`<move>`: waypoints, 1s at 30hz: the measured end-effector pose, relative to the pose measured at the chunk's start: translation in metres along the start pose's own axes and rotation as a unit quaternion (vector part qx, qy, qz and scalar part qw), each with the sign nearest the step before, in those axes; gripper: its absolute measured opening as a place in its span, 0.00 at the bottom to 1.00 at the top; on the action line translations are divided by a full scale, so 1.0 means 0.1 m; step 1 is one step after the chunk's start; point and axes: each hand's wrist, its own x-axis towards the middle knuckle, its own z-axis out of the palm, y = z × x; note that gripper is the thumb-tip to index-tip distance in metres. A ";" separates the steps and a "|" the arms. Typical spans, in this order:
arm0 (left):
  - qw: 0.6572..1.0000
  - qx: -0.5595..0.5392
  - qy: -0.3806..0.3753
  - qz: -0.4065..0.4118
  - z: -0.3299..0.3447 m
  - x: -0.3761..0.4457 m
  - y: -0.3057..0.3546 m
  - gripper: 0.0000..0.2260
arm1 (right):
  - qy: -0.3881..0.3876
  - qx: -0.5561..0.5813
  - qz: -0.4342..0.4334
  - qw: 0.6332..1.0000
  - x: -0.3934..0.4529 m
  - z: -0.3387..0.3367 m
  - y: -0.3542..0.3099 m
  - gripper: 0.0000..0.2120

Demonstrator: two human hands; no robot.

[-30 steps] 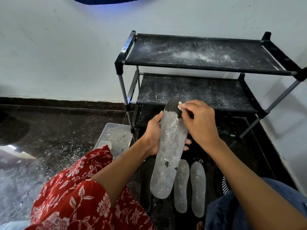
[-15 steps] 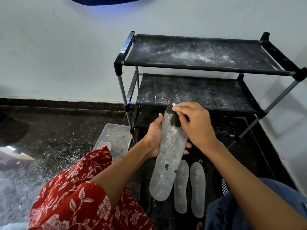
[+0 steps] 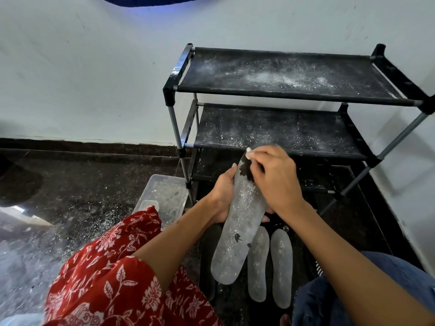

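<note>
— Dark speckled floor [image 3: 82, 184], dusted with white powder, runs up to a pale wall [image 3: 94, 78]. A black shoe rack [image 3: 294, 92] stands against that wall toward the floor's far right, with powder on its shelves. What is being worked on?

— One long insole [image 3: 237, 222], coated grey-white. It is held clear of the floor and tilted, its upper end in front of the rack's lower shelves and its lower end toward the person.

— State of the left hand?

— The left hand [image 3: 222, 196] grasps the insole at its middle from the left. The thumb lies along the near edge and the fingers wrap behind, with their tips showing at the right edge.

— And the right hand?

— The right hand [image 3: 273, 177] has its fingers curled and pinches a small white piece [image 3: 248, 149] at the insole's upper end, beside a bare black patch. What the piece is, I cannot tell.

— Other items on the floor?

— A pair of insoles [image 3: 281, 267], also coated, lies side by side just below the held one. A plastic tub [image 3: 164, 196] with powder in it sits just left of the rack's front leg. Red floral cloth [image 3: 106, 278] covers the left knee and blue cloth [image 3: 329, 302] the right.
</note>
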 end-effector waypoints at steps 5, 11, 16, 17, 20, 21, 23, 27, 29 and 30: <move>0.998 -0.032 0.041 0.033 0.00 0.02 -0.01 0.33 | -0.064 0.008 -0.054 0.996 -0.07 0.06 -0.12 0.06; 0.998 0.038 -0.046 -0.007 0.03 -0.06 0.03 0.53 | -0.014 -0.004 -0.015 1.000 0.03 -0.02 0.01 0.07; 0.998 -0.001 0.017 0.055 -0.02 -0.04 0.04 0.48 | -0.112 0.063 -0.038 0.991 -0.04 0.00 -0.14 0.08; 0.998 -0.004 0.022 0.065 -0.02 -0.04 0.05 0.47 | -0.126 0.084 -0.033 0.988 -0.05 0.00 -0.16 0.08; 0.998 -0.014 0.005 0.060 0.00 -0.06 0.07 0.49 | -0.122 0.114 -0.013 0.986 -0.01 -0.03 -0.16 0.08; 0.999 -0.014 -0.010 0.051 0.01 -0.07 0.07 0.51 | -0.098 0.101 -0.013 0.990 0.00 -0.04 -0.14 0.07; 0.999 -0.006 -0.033 0.039 0.02 -0.08 0.07 0.53 | -0.049 0.058 -0.021 0.997 0.01 -0.06 -0.10 0.07; 0.998 -0.005 -0.010 0.062 0.03 -0.09 0.09 0.50 | -0.065 0.032 -0.045 0.996 -0.05 -0.05 -0.16 0.08; 0.997 0.000 0.017 0.078 0.01 -0.09 0.11 0.49 | -0.094 0.058 -0.045 0.993 -0.09 -0.03 -0.23 0.08; 0.997 0.002 0.024 0.079 -0.01 -0.09 0.12 0.49 | -0.110 0.078 -0.038 0.990 -0.10 -0.02 -0.25 0.08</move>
